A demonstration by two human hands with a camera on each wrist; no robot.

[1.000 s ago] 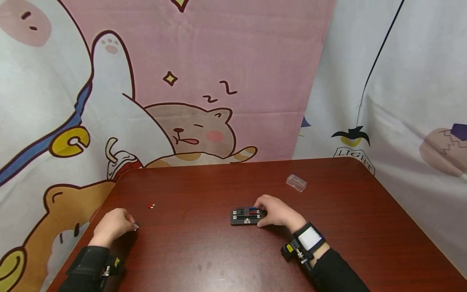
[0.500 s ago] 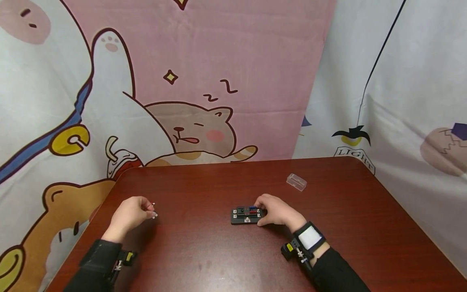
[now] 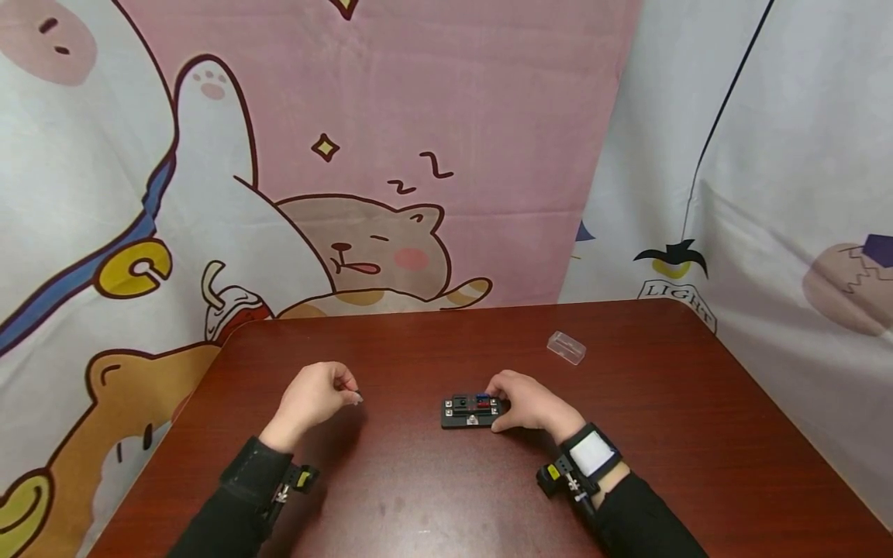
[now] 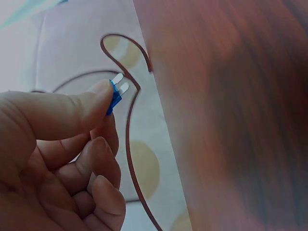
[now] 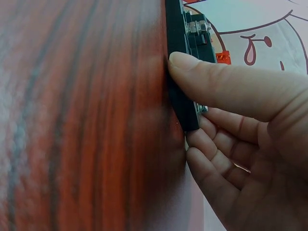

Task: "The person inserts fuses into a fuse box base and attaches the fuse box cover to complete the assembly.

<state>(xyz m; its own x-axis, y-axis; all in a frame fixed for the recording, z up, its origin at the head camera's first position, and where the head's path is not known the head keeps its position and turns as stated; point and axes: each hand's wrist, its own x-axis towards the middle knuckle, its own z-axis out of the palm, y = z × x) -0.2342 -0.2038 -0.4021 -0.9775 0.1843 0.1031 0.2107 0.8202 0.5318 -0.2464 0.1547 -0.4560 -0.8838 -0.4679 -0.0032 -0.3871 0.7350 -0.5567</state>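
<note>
Between thumb and forefinger, my left hand (image 3: 312,400) pinches a blue blade fuse (image 4: 114,99); its two metal prongs point away from the fingertips. In the head view that hand hovers over the table, left of a black fuse block (image 3: 456,423). The block lies flat, with metal screw terminals and a red fuse (image 3: 484,404) near its right end. A bit of blue shows beside the red one. My right hand (image 3: 532,403) grips the block's right end, thumb on the near side and fingers behind, partly hidden.
A clear plastic case (image 3: 567,348) lies farther back on the brown wooden table (image 3: 418,496), right of the block. Behind the table's far edge hangs a cartoon-printed cloth (image 3: 488,155).
My left hand has moved right toward the fuse block with the blue fuse. The small red piece seen earlier at the left is now out of sight. My right hand stays still.
</note>
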